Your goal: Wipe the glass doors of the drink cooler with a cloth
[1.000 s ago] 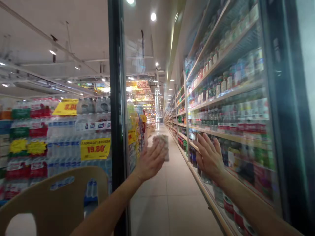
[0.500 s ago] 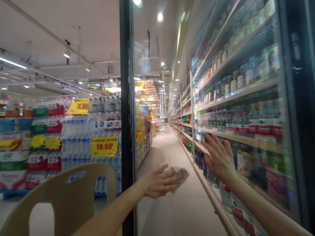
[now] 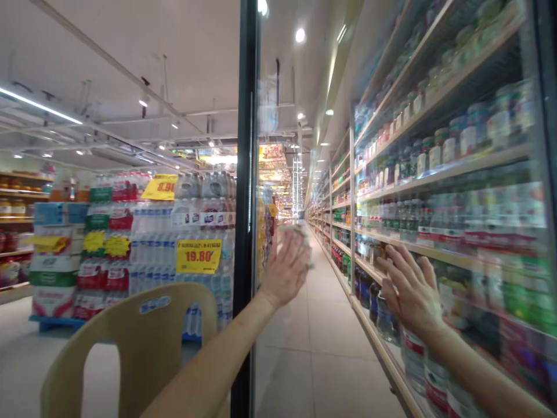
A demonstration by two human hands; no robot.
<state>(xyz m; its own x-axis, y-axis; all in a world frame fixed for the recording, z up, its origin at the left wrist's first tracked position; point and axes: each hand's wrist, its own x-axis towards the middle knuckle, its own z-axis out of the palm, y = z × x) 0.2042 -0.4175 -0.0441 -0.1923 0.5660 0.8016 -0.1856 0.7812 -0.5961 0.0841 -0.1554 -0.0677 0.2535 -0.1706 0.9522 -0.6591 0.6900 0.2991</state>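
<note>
My left hand (image 3: 282, 274) is raised at the middle of the view, its fingers over a crumpled greyish cloth (image 3: 301, 233). The hand presses the cloth to the glass door (image 3: 282, 371), and both are a little blurred. To the right, my right hand (image 3: 411, 293) is held up with fingers stretched out and nothing in it. Its palm faces the glass; whether it touches cannot be made out. The door's dark frame (image 3: 247, 174) runs upright just left of my left hand.
A tan plastic chair (image 3: 143, 348) stands at the lower left, close to my left arm. Behind it are stacked packs of bottled water (image 3: 152, 232) with yellow price signs. Long shelves of bottles (image 3: 435, 191) show in the glass on the right, beside a tiled aisle.
My left hand has moved up with the cloth on the glass. My right hand stays raised at nearly the same place. The whole view has shifted, with the scene sliding right.
</note>
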